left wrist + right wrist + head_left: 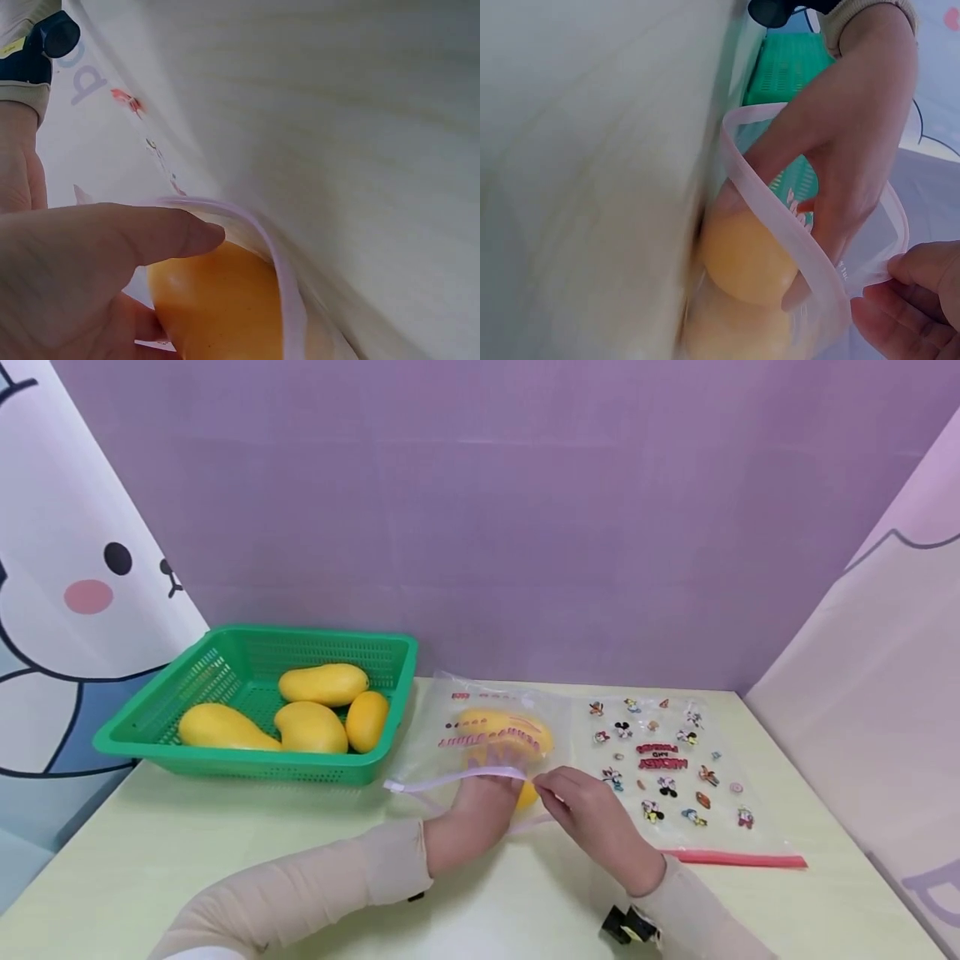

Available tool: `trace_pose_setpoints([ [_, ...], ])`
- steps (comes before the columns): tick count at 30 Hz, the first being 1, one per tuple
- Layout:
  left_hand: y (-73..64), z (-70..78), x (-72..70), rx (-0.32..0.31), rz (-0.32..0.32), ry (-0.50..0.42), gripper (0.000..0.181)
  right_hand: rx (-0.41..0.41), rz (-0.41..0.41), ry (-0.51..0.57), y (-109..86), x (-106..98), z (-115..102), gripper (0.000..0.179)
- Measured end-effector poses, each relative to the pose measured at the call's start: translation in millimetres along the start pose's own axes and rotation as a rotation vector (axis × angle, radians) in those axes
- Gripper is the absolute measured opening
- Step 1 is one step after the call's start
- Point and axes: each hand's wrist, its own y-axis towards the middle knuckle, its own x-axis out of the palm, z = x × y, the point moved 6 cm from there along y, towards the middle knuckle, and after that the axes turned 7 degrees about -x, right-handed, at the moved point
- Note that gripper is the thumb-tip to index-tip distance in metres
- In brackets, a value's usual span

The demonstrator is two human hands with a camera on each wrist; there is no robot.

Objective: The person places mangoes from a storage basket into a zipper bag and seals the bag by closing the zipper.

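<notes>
Left hand (480,814), nearer, inside zip bag (429,739): thumb and fingers clasp front mango (225,307); rear mango (739,330) deeper, long axis unclear. Right hand (588,814) pinches bag rim (802,240).

From my station I have the left hand (483,810) stretched forward, left thumb (165,231) opposed to the left fingers (142,321) in a grasp; the sleeved left forearm (300,893) runs back and leftward from them. Just right of those fingers, my right hand (592,818) pinches between right thumb (928,264) and curled right fingers (900,321), the sleeved right forearm (697,910) angling back and rightward.
</notes>
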Motion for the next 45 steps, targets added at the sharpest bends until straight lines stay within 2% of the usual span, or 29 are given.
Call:
trace_pose_setpoints([
  [5,0.3,-3.3,-2.0,0.034,-0.040,-0.080,0.038,0.014,0.001,0.007,1.2,-4.0,3.3,0.024],
  [9,0.7,-4.6,-4.9,0.068,-0.048,-0.100,0.042,0.014,0.001,0.000,1.2,-4.9,5.3,0.024],
  [12,-0.8,-4.7,-9.8,0.099,-0.047,-0.104,0.044,0.012,0.006,-0.003,1.5,-5.3,5.7,0.025],
  [19,-12.0,-9.5,-27.9,0.123,-0.094,-0.232,0.046,0.007,0.009,-0.003,0.7,-3.9,4.4,0.025],
  [21,-16.0,-10.6,-34.6,0.152,-0.074,-0.249,0.045,0.013,0.003,-0.003,0.4,-3.3,4.5,0.025],
  [27,-25.0,-19.1,-55.5,0.209,0.048,-0.260,0.043,0.028,-0.010,-0.001,0.9,-3.5,3.8,0.027],
  [31,-28.4,-24.8,-63.3,0.236,0.067,-0.266,0.042,0.030,-0.009,0.003,0.2,-3.2,4.2,0.028],
  [33,-30.1,-28.0,-67.5,0.256,0.097,-0.286,0.039,0.029,-0.009,0.005,0.0,-2.8,4.1,0.027],
  [38,-33.9,-39.1,-80.2,0.300,0.260,-0.367,0.028,0.027,-0.011,-0.005,-0.2,-2.1,2.6,0.026],
  [39,-34.1,-41.8,-82.0,0.313,0.274,-0.383,0.027,0.027,-0.012,-0.008,-0.4,-2.0,2.3,0.026],
  [42,-32.3,-51.7,-84.9,0.342,0.257,-0.438,0.026,0.030,-0.016,-0.004,-0.5,-1.4,2.2,0.025],
  [45,-28.8,-65.1,-84.4,0.341,0.228,-0.489,0.025,0.038,-0.019,0.002,-0.3,-0.6,2.1,0.025],
])
